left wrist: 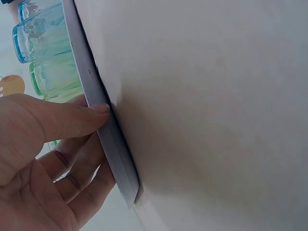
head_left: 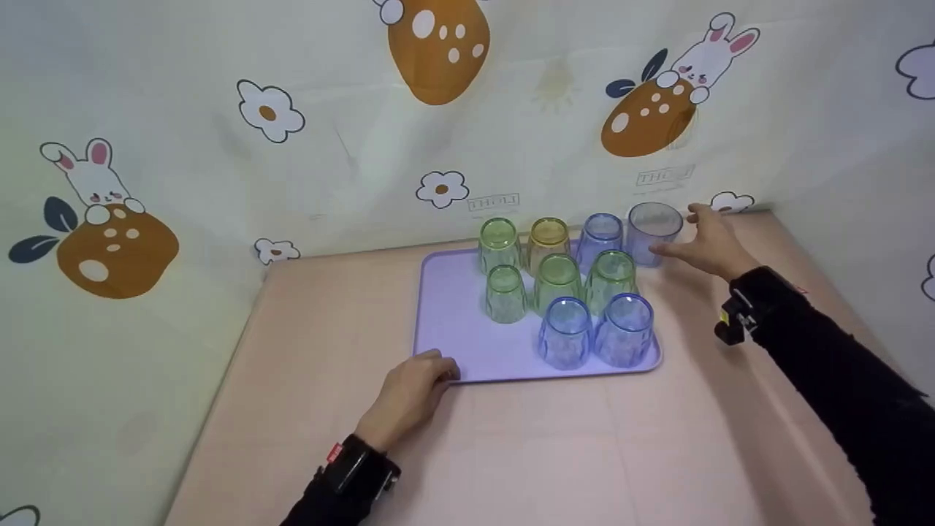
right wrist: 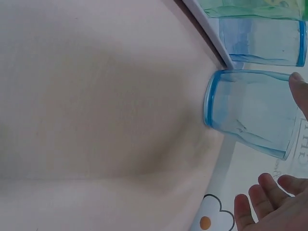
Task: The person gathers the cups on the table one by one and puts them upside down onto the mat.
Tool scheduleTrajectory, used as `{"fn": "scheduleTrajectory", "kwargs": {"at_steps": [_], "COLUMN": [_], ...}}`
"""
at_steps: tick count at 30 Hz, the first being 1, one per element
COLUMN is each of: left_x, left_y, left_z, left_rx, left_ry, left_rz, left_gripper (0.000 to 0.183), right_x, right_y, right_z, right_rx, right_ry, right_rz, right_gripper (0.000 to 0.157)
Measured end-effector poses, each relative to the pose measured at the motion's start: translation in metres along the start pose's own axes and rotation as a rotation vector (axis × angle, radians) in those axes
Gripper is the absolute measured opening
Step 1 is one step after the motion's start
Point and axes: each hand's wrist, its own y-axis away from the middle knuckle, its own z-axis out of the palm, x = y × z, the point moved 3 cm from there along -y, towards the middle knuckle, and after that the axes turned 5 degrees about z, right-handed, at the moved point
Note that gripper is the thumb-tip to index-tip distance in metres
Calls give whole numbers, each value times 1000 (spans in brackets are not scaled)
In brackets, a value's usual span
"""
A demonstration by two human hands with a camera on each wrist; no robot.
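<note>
A lilac tray (head_left: 467, 358) lies on the table, with several tinted glasses upside down toward its right and back. My left hand (head_left: 413, 394) pinches the tray's front edge near the left corner, the thumb (left wrist: 72, 118) on the outer side of the rim. Just off the back right corner stands a light blue glass (head_left: 652, 237), its wide mouth up and its thick blue base on the table. My right hand (head_left: 708, 245) is spread around it. The thumb (right wrist: 299, 91) is right at the glass, while the other fingers (right wrist: 262, 199) are apart from it.
On the tray, two blue glasses (head_left: 565, 334) stand at the front right, with green glasses (head_left: 559, 283) behind them. An amber glass (head_left: 548, 241) and another blue glass (head_left: 600, 237) are in the back row. A patterned cloth wall (head_left: 350, 197) rises behind the table.
</note>
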Motion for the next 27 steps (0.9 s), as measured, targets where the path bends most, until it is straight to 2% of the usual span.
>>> {"fn": "scheduleTrajectory", "kwargs": {"at_steps": [9,16,27], "left_x": [0,-1,-1], "left_y": [-1,-3,-1], "left_z": [1,-1,-1], "left_rx": [-8,-19,-14], "left_ry": [5,0,14], "left_rz": [-1,-6,-14], "left_gripper": [11,14,12], "right_x": [3,3,3], "right_y": [-7,-8,-7], "right_z": [13,18,23], "right_rx": [-44,-13,38], "right_ry": [-82,-122,-135], "right_rz": [92,78,69], "right_gripper": [114,107,104]}}
